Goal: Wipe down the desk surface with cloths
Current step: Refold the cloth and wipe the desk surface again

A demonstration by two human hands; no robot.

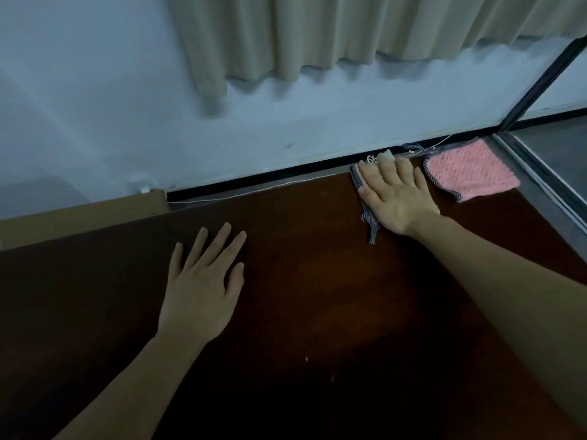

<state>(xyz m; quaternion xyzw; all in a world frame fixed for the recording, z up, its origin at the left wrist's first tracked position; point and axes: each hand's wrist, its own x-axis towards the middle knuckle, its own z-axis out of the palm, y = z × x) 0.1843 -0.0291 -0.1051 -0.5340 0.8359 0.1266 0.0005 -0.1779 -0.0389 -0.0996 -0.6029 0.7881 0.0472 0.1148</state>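
The dark brown desk (317, 281) fills the lower view. My right hand (397, 195) lies flat with straight fingers near the desk's far edge, pressing a grey patterned cloth (368, 223) whose edge sticks out on the left of the hand. A pink cloth with grey trim (470, 173) lies flat at the far right corner, just right of that hand and apart from it. My left hand (203, 284) rests palm down on the bare desk, fingers spread, holding nothing.
A white wall (127, 106) and beige curtain (301, 36) stand behind the desk. A thin white cord (254, 190) runs along the back gap. A cardboard panel (79, 214) sits at the far left. A metal-framed ledge (540, 185) borders the right side.
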